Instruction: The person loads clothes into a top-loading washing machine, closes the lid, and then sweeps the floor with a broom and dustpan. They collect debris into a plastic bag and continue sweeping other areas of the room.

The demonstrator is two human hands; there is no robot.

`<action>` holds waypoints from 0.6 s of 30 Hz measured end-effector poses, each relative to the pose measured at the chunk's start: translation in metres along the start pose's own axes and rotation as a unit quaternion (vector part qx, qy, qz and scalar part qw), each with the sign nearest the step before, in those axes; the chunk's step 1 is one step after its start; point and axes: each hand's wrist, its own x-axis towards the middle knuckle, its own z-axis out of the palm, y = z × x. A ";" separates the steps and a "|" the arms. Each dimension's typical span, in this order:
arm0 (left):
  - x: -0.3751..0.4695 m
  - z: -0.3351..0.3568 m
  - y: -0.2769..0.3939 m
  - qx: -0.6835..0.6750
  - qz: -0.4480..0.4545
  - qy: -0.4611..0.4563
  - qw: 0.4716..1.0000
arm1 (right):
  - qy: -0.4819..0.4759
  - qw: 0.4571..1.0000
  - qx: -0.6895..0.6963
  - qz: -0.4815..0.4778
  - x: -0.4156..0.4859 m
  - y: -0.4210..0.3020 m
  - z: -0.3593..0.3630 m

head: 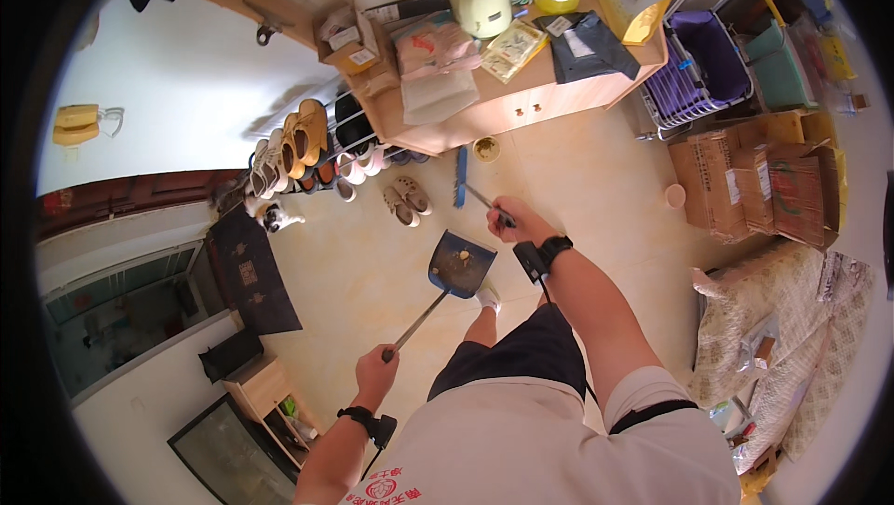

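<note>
My left hand [376,369] is closed around the end of the long handle of a dark blue dustpan [462,264]. The pan rests on the floor in front of my feet, with debris and a small pale lump inside. In my right hand [515,219] is the handle of a broom, whose narrow blue head [461,177] is over the floor beyond the dustpan, close to the wooden cabinet. A small bowl [487,149] with bits in it stands just right of the broom head. A pair of clogs [407,200] lies left of the broom.
A wooden cabinet [482,117] stands ahead, its top crowded with packages. At the left are a shoe rack [353,135], a cat [277,217] and a dark doormat [255,274]. Cardboard boxes [719,184], a small pink bowl [675,196] and a purple cart [705,58] are to the right.
</note>
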 end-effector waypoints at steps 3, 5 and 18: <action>-0.002 -0.006 -0.020 -0.005 -0.009 0.002 1.000 | 0.013 0.999 0.036 -0.021 0.024 0.005 0.021; -0.003 -0.009 -0.029 -0.003 -0.007 0.004 1.000 | 0.019 0.997 0.069 -0.041 0.030 0.009 0.026; 0.021 -0.020 -0.028 0.013 0.031 0.016 0.999 | 0.052 0.970 0.214 -0.105 -0.016 0.018 -0.027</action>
